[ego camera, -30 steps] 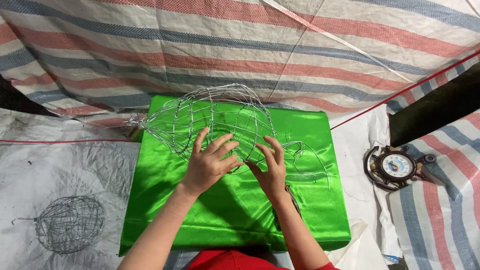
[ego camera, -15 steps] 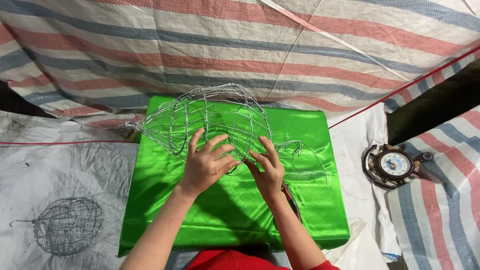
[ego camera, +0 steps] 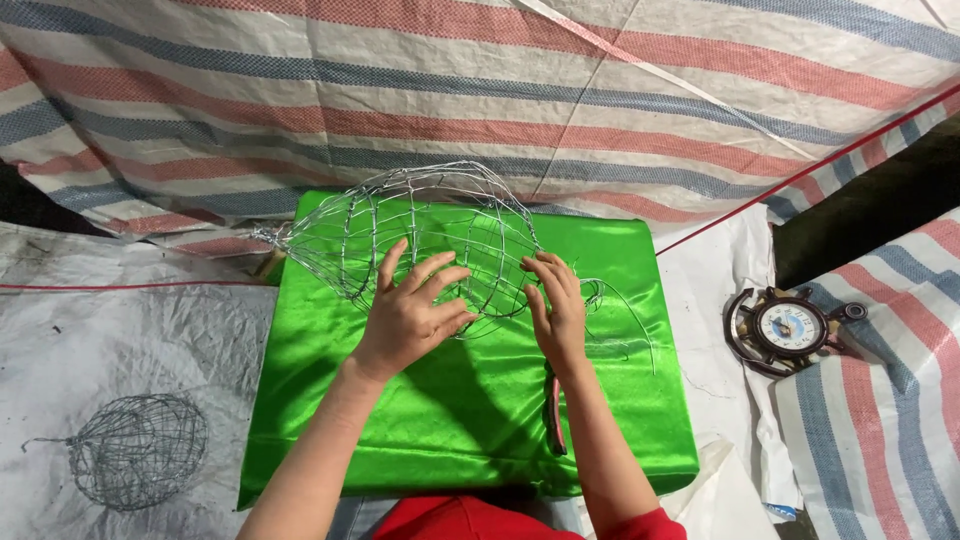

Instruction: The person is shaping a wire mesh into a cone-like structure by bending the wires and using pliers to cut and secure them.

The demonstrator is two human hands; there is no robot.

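Note:
A silver wire frame (ego camera: 420, 232), rounded like a cage with a pointed left end, rests on a shiny green cloth-covered block (ego camera: 440, 420). My left hand (ego camera: 412, 310) lies spread against the frame's near side, fingers hooked into the wires. My right hand (ego camera: 556, 305) grips the frame's right end, where loose wire strands (ego camera: 620, 310) trail off over the green cloth. Both forearms reach up from the bottom of the view, with red sleeves at the elbows.
Pliers with dark red handles (ego camera: 553, 410) lie on the green cloth under my right forearm. A smaller dark wire ball (ego camera: 135, 450) sits on the grey sheet at left. A round clock in a wheel-shaped frame (ego camera: 790, 328) lies at right. Striped tarpaulin (ego camera: 520, 100) hangs behind.
The wire frame and both hands sit slightly higher and more left on the cloth; my fingers have shifted a little on the wires. Nothing was let go.

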